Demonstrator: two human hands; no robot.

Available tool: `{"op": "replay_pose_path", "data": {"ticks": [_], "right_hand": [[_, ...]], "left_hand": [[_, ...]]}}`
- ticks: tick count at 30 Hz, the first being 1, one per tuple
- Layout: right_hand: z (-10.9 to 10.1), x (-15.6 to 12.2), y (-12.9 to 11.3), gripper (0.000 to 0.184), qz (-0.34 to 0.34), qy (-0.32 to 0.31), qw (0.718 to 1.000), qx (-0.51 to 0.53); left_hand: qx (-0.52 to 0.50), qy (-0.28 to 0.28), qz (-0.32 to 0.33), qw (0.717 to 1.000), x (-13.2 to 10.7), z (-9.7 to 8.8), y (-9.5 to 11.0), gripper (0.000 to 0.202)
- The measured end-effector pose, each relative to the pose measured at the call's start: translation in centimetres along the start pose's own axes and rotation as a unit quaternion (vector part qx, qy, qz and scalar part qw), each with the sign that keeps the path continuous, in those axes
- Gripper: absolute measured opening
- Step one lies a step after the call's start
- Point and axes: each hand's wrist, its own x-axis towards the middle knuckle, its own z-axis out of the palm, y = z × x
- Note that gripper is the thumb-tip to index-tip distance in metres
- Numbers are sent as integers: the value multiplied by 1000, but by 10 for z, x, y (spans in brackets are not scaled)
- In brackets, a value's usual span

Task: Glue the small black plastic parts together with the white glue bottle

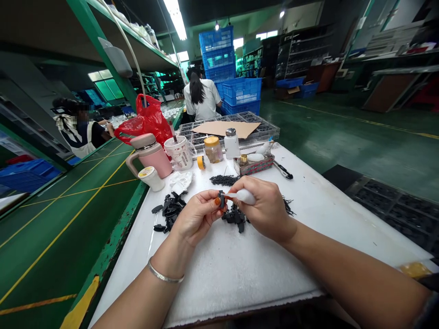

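Note:
My left hand [199, 214] pinches a small black plastic part [221, 199] between thumb and fingers above the white table. In my right hand [264, 205] is a white squeeze bottle [246, 197], its thin tip pointing left and meeting or nearly meeting the black part. Left of my left hand lies a pile of black plastic parts [170, 209]. More black parts [235, 218] lie below the two hands. A heap of tiny black pieces [224, 180] sits just beyond them. Thin black pins [288, 205] show partly behind my right hand.
At the back stand a pink mug [156, 157], a white cup [179, 153], a yellow-lidded jar [213, 150], a white bottle [232, 144] and a small box [255, 165]. A cutter [284, 171] lies right. A green conveyor [73, 214] runs along the left. Two people sit farther off.

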Motion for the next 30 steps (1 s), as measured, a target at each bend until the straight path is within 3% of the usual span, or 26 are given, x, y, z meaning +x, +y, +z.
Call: {"op": "replay_pose_path", "data": {"ticks": [5,8,10,14,15,17,20,22,24,25,27,28,30], "right_hand": [[0,2,-3,8,99,-6,995,20],[0,5,2,17,206,-38,971,112],[2,7,8,26,279,-63,932,223],[4,8,17,32,387,-114,822,401],[4,8,17,30,390,-120,818,405],[4,7,16,24,342,-107,866,350],[1,4,9,11,168,-50,969,175],[0,1,5,6,49,-17,995,90],[-1,0,3,6,-1,-4,998,63],[-1,1,4,6,15,-10,997,77],[0,2,8,7,108,-55,978,169],[1,3,11,11,165,-88,953,240],[2,5,16,20,256,-156,873,384]], "left_hand": [[14,57,20,998,-2,4,1,24],[30,76,44,996,-2,5,1,22],[64,80,73,992,-2,5,0,20],[173,97,151,968,-6,7,0,18],[191,102,166,962,-7,8,1,17],[196,100,164,962,-9,9,4,17],[136,57,83,986,-11,9,9,17],[107,33,48,993,-12,9,10,18],[119,34,70,990,-13,9,9,17],[133,39,91,986,-13,8,9,17],[155,39,125,979,-14,8,8,17],[161,30,133,977,-14,7,8,17],[164,5,137,977,-13,6,9,16]]}}
